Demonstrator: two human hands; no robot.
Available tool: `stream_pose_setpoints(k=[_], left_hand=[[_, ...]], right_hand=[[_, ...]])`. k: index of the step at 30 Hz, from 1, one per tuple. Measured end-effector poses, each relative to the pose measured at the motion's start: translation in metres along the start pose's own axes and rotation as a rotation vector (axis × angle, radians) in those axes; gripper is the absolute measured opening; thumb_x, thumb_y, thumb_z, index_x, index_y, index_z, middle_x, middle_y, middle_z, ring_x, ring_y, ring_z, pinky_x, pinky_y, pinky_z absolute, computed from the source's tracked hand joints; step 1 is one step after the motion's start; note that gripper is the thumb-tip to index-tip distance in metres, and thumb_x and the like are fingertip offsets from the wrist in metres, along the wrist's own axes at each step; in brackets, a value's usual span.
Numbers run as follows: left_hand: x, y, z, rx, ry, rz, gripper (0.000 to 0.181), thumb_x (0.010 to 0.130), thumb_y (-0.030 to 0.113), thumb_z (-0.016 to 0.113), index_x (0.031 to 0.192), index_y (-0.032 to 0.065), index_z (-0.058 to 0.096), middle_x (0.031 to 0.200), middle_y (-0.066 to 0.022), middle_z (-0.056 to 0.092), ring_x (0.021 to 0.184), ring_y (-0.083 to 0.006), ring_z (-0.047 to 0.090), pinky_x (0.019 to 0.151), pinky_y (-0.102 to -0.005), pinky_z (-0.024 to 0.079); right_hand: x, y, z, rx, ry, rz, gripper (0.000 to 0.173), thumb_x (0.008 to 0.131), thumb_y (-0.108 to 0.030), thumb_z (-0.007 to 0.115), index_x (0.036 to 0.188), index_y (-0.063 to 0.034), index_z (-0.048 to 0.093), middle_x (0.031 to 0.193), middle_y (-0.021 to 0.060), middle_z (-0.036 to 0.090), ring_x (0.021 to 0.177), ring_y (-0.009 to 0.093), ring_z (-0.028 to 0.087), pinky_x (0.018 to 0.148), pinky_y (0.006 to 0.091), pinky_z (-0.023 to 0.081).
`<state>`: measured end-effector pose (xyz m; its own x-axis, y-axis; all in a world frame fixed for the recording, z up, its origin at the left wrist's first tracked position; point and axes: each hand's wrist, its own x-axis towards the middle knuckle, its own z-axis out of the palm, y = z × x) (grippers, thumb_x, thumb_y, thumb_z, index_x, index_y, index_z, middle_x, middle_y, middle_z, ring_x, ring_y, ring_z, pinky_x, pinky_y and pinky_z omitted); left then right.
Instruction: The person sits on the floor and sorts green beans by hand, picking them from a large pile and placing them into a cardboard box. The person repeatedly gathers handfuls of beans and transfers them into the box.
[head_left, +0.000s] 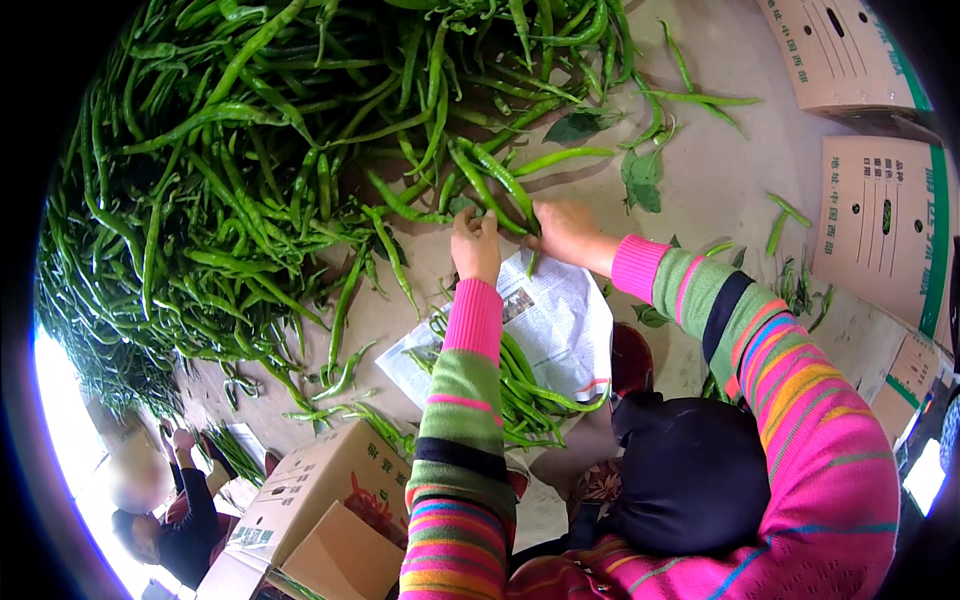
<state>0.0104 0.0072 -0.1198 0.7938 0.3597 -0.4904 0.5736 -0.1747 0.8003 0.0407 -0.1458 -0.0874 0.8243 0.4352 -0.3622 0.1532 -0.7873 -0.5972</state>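
My right hand (566, 234) is closed around a few long green chili peppers (499, 174) that point up and to the left. Beside it, my left hand (475, 238) has its fingers bent near the lower ends of these peppers; whether it grips one is unclear. Below both hands a printed newspaper sheet (566, 322) lies on the floor. A bunch of green chili peppers (525, 390) rests on and beside the sheet, partly hidden by my left sleeve. A large heap of chili peppers (225, 187) spreads at the upper left, close to my left hand.
Cardboard boxes (877, 225) stand at the right. An opened cardboard box (315, 495) is at the lower left. Loose peppers (705, 97) and green leaves (641, 180) are scattered on the floor. Another person (184, 510) sits at the far lower left, near more peppers.
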Motion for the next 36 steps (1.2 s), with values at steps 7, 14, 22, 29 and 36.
stream_pose_setpoints(k=[7, 14, 22, 29, 36], left_hand=[[-0.029, 0.028, -0.004, -0.291, -0.047, -0.147, 0.027, 0.071, 0.015, 0.061, 0.088, -0.0054, 0.052, 0.07, -0.0103, 0.057, 0.059, -0.019, 0.055, 0.055, -0.0304, 0.046], [-0.116, 0.027, -0.035, -0.957, -0.231, -0.38, 0.019, 0.086, 0.01, 0.044, 0.102, 0.0015, 0.043, 0.069, -0.0037, 0.043, 0.054, -0.0135, 0.04, 0.054, -0.0265, 0.036], [-0.156, 0.021, -0.06, -0.939, -0.057, -0.341, 0.037, 0.084, 0.016, 0.056, 0.116, 0.0023, 0.044, 0.103, -0.009, 0.053, 0.079, -0.0135, 0.049, 0.065, -0.0254, 0.043], [-0.176, 0.028, -0.097, -0.871, 0.193, -0.236, 0.009, 0.082, 0.003, 0.052, 0.089, 0.0057, 0.048, 0.07, -0.0042, 0.049, 0.066, -0.0163, 0.049, 0.065, -0.0319, 0.045], [-0.179, 0.066, -0.149, -0.639, 0.289, -0.122, 0.014, 0.075, -0.004, 0.054, 0.084, 0.0034, 0.047, 0.083, -0.011, 0.054, 0.06, -0.0165, 0.053, 0.056, -0.0291, 0.048]], right_hand=[[-0.042, -0.032, 0.005, 0.119, -0.186, -0.208, 0.031, 0.069, -0.034, 0.065, 0.076, -0.005, 0.056, 0.068, 0.0147, 0.057, 0.066, 0.032, 0.057, 0.06, 0.0403, 0.045], [0.02, 0.039, -0.062, -0.382, 0.376, -0.255, 0.041, 0.074, -0.015, 0.059, 0.111, -0.0019, 0.045, 0.094, 0.0178, 0.05, 0.087, 0.033, 0.051, 0.078, 0.0414, 0.041], [-0.08, -0.035, -0.007, 0.308, -0.163, -0.241, 0.023, 0.082, -0.02, 0.048, 0.088, 0.0022, 0.045, 0.068, 0.0184, 0.056, 0.065, 0.034, 0.056, 0.058, 0.0422, 0.045], [0.012, -0.08, -0.001, 0.07, 0.042, -0.491, 0.026, 0.08, -0.027, 0.054, 0.083, -0.0006, 0.054, 0.084, 0.0187, 0.052, 0.07, 0.032, 0.057, 0.062, 0.0409, 0.046], [0.078, -0.08, 0.06, -0.09, -0.094, -0.315, 0.019, 0.071, -0.018, 0.054, 0.077, 0.0002, 0.055, 0.076, 0.0163, 0.058, 0.071, 0.03, 0.059, 0.058, 0.0378, 0.048]])
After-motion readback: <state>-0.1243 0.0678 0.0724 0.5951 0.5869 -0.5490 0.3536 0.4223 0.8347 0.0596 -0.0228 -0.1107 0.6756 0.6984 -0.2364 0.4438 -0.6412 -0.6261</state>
